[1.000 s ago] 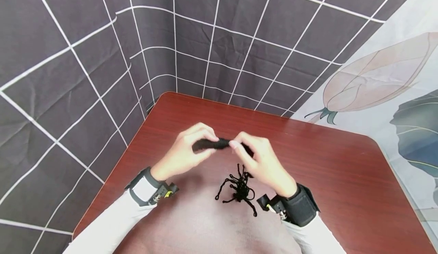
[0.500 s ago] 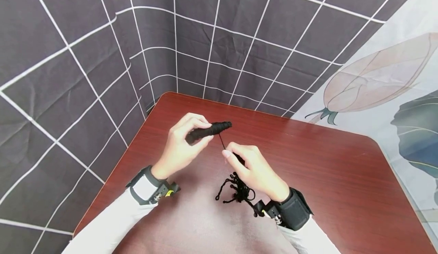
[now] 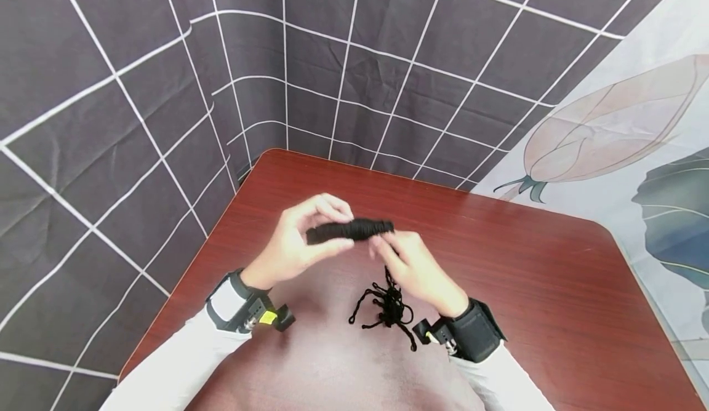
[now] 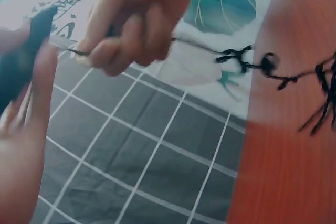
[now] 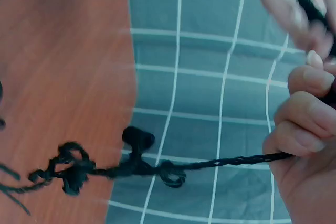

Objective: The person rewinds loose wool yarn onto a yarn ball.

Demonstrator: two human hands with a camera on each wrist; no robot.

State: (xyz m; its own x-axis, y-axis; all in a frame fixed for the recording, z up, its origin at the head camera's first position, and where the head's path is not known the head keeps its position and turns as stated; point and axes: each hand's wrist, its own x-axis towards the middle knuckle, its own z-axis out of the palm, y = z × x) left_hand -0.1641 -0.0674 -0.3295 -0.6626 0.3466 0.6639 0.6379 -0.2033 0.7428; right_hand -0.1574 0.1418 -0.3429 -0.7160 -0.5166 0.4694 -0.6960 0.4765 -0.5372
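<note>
My left hand (image 3: 290, 242) holds a thick black bundle wound with cord (image 3: 362, 229) between thumb and fingers, above the table. The bundle lies nearly level, its free end pointing right. Just below that end is my right hand (image 3: 421, 269), its fingers curled round a black braided cord (image 5: 236, 160). In the left wrist view, a short stretch of cord shows between the right fingertips and the bundle. From the other side of the right fist the cord runs down, with loops and knots along it, to a tangled black heap (image 3: 392, 307) on the table.
The red-brown wooden table (image 3: 526, 288) has rounded far corners. Dark cloth with a white grid (image 3: 388, 60) hangs along its back and left side. White cloth with a flower print (image 3: 598, 128) hangs at the right. Both wrists wear black straps with small cameras.
Half a second ago the right hand was lower, with cord stretched from the bundle. Now it is up against the bundle's end. The bundle has come down and right.
</note>
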